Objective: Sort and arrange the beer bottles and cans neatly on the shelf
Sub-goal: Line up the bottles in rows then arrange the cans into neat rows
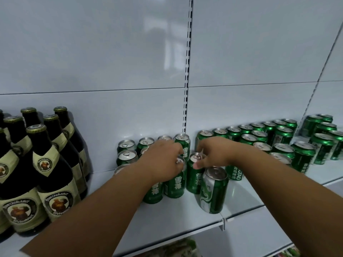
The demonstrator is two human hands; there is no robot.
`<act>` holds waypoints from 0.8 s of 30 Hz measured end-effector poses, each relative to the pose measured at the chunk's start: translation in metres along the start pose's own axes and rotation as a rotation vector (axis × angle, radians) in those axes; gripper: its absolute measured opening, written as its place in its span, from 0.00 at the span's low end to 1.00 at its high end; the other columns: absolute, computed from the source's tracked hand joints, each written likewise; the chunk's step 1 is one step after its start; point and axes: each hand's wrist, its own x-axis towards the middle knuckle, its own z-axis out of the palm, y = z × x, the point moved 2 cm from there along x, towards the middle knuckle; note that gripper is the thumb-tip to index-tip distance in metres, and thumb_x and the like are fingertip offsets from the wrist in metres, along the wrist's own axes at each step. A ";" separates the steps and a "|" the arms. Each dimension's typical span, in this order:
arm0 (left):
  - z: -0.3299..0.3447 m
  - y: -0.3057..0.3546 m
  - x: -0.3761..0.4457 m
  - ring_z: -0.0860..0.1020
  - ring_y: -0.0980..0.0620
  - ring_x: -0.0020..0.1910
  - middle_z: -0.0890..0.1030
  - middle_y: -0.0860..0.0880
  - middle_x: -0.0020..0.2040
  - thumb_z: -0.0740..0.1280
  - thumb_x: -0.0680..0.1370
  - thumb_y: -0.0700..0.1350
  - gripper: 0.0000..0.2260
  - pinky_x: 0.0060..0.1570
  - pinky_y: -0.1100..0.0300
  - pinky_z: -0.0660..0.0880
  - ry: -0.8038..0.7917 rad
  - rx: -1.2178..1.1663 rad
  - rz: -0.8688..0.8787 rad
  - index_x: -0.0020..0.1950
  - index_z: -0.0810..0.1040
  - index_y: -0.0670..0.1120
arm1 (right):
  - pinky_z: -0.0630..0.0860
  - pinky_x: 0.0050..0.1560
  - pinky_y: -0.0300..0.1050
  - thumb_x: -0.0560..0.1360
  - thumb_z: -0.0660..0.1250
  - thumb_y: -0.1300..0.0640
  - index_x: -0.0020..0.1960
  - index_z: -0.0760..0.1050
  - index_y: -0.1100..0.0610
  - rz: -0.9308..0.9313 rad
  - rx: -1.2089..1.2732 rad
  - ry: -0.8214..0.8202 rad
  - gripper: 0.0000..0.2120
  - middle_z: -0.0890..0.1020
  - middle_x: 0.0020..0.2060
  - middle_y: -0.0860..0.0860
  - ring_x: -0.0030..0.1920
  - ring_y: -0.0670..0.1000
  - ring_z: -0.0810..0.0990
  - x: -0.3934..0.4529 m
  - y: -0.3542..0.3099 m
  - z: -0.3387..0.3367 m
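Observation:
A cluster of green beer cans (128, 157) stands in the middle of the white shelf (167, 217). My left hand (163, 160) reaches over them and grips the top of one green can (175, 184) at the cluster's front. My right hand (213, 154) pinches the rim of the neighbouring green can (194, 179). A green and silver can (213, 190) stands just in front of it, tilted. Dark beer bottles (46, 164) with cream labels stand at the left. More green cans (278, 141) stand in rows at the right.
A white back panel with a slotted upright (187, 89) rises behind the shelf. A plastic divider clip (223, 222) sits on the shelf's front edge. Coloured packets (176, 249) show on the level below. Bare shelf lies in front of the cans.

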 end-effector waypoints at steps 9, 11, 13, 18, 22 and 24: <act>0.004 0.015 0.052 0.76 0.49 0.56 0.78 0.51 0.57 0.69 0.76 0.55 0.17 0.59 0.50 0.74 -0.156 -0.007 -0.057 0.63 0.75 0.53 | 0.78 0.52 0.47 0.67 0.76 0.58 0.55 0.74 0.52 -0.168 0.310 0.009 0.19 0.81 0.48 0.49 0.49 0.51 0.81 0.023 0.023 0.004; 0.007 0.015 0.064 0.76 0.50 0.56 0.78 0.52 0.57 0.71 0.74 0.54 0.20 0.58 0.49 0.74 -0.213 -0.016 -0.070 0.65 0.74 0.54 | 0.79 0.54 0.51 0.67 0.77 0.57 0.54 0.74 0.53 -0.182 0.378 0.029 0.19 0.81 0.48 0.50 0.49 0.52 0.81 0.029 0.029 0.010; 0.009 0.016 0.075 0.76 0.50 0.56 0.78 0.52 0.58 0.73 0.73 0.53 0.25 0.58 0.50 0.74 -0.249 -0.027 -0.069 0.68 0.72 0.54 | 0.80 0.54 0.53 0.66 0.79 0.56 0.54 0.74 0.54 -0.157 0.483 0.074 0.21 0.82 0.47 0.51 0.49 0.52 0.82 0.034 0.037 0.017; 0.021 0.014 0.087 0.75 0.49 0.58 0.76 0.51 0.60 0.75 0.70 0.57 0.29 0.59 0.48 0.74 -0.270 0.044 -0.081 0.68 0.71 0.53 | 0.80 0.56 0.51 0.73 0.74 0.57 0.62 0.73 0.53 -0.083 0.829 0.221 0.19 0.81 0.52 0.49 0.52 0.49 0.81 0.034 0.051 0.043; 0.024 0.016 0.093 0.74 0.49 0.59 0.75 0.50 0.61 0.75 0.71 0.52 0.25 0.59 0.53 0.72 -0.276 0.098 -0.041 0.66 0.74 0.51 | 0.81 0.53 0.47 0.80 0.61 0.62 0.54 0.77 0.51 -0.107 1.013 0.333 0.09 0.82 0.49 0.48 0.51 0.49 0.82 0.017 0.061 0.065; 0.021 0.017 0.096 0.74 0.48 0.60 0.75 0.50 0.62 0.75 0.71 0.48 0.25 0.61 0.51 0.72 -0.291 0.119 -0.029 0.67 0.74 0.51 | 0.80 0.48 0.40 0.82 0.58 0.63 0.53 0.78 0.52 -0.116 1.094 0.331 0.11 0.82 0.50 0.49 0.51 0.47 0.82 0.011 0.065 0.073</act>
